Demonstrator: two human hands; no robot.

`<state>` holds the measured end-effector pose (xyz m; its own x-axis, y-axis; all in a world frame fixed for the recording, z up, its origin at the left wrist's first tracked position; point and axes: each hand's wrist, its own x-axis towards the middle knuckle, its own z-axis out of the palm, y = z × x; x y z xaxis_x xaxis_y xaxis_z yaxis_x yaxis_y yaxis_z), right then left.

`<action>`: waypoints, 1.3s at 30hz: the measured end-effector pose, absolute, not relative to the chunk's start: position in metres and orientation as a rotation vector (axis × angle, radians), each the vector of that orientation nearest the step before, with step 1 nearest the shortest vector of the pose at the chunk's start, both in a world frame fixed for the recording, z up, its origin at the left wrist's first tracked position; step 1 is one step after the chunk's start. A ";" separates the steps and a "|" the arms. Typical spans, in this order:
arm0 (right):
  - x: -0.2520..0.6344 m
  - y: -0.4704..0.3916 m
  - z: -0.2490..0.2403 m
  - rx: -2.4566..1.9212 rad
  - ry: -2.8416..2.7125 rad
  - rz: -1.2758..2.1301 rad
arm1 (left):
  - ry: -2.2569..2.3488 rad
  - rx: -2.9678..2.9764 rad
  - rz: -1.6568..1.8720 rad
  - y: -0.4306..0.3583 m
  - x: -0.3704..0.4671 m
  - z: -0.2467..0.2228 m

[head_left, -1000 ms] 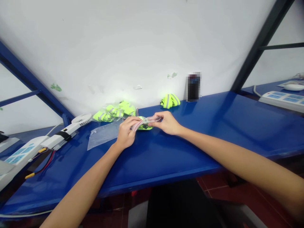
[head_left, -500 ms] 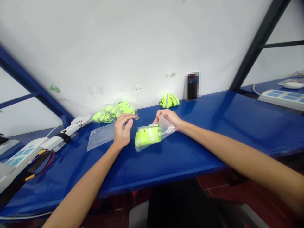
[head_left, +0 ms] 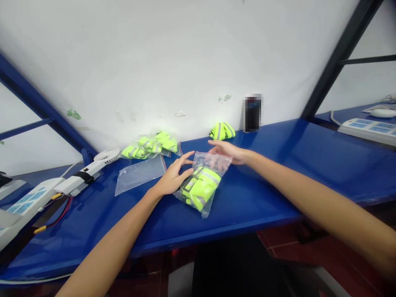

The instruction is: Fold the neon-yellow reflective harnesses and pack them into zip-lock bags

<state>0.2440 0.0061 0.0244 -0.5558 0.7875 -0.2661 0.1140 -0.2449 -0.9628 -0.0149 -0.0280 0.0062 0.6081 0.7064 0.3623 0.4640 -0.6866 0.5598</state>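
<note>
A clear zip bag (head_left: 201, 209) with a red closure strip along its top holds a folded neon-yellow bundle with grey reflective bands (head_left: 202, 183). It rests on the blue table in front of me. My left hand (head_left: 175, 176) is at the bag's left side, fingers stretched and thumb against the plastic. Behind the bag's upper right corner, my right hand (head_left: 230, 152) has its fingers apart; some show through the clear plastic. Left of the left hand lies a flat clear zip bag (head_left: 139, 175).
Bagged yellow reflective bundles (head_left: 151, 145) lie along the wall. An unbagged yellow bundle (head_left: 222, 131) sits at the back, beside a blurred dark object (head_left: 253, 113). On the left are a white fan (head_left: 107, 155), a power strip (head_left: 27, 200) and wires (head_left: 60, 215).
The filled bag has swung round, its closure end now pointing away from me. My left hand has moved right to its side. My right hand's grip on the bag has loosened.
</note>
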 end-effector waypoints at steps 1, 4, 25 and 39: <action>0.250 0.005 0.029 -1.105 -1.668 1.904 | 0.901 2.443 0.781 -0.028 -0.015 0.007; 0.260 0.000 0.037 -1.159 -2.007 1.866 | 0.876 2.554 0.709 -0.026 -0.016 0.007; 0.230 0.000 0.012 -1.042 -2.243 0.706 | 1.127 2.474 0.999 -0.023 -0.015 0.003; 0.246 0.015 0.005 -0.995 -2.103 1.095 | 1.123 2.177 0.989 -0.015 -0.018 -0.002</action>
<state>0.2456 0.0154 0.0053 -0.5657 0.8130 0.1380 0.3533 0.3902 -0.8503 -0.0185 -0.0149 -0.0020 0.3974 0.8372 0.3757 0.4786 -0.5384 0.6936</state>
